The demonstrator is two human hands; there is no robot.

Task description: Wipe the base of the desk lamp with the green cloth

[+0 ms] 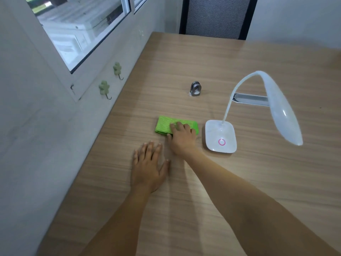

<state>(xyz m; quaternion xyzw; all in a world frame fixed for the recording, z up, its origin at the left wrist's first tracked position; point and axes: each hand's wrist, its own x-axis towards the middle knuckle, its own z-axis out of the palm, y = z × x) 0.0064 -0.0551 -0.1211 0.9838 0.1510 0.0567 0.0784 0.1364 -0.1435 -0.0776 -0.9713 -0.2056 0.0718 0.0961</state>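
Along the wall left of the table [221, 182] run a window [81, 30] and, below it, two green clover-shaped wall hooks [104, 88], one nearer the far end than the other. The wood-grain table meets this wall along its left edge.

The left hand [149, 169] lies flat on the table, palm down, fingers spread and holding nothing, a little in from the left edge. Just beyond and to the right of it, the folded green cloth [165, 124] lies on the table surface. The right hand [181, 139] rests on the cloth's right half, fingers bent down onto the fabric and thumb at the cloth's near edge; it presses or lightly grips the cloth, which has not left the table. The two hands are close but apart.

Farther toward the far edge, about mid-table, stands a small grey metal object [195, 89] with a rounded top; what it is cannot be told.

Just right of the cloth, near but not touching it, sits the desk lamp base [220, 133], a white rounded square with a pink ring button [221, 142] near its front. A thin white neck [228, 106] rises from the base's back and arches over to the long white lamp head [282, 111], which hangs down on the right. Behind the neck lies a grey cable slot [251, 99] in the tabletop. A dark mesh chair back [217, 15] stands past the table's far edge.
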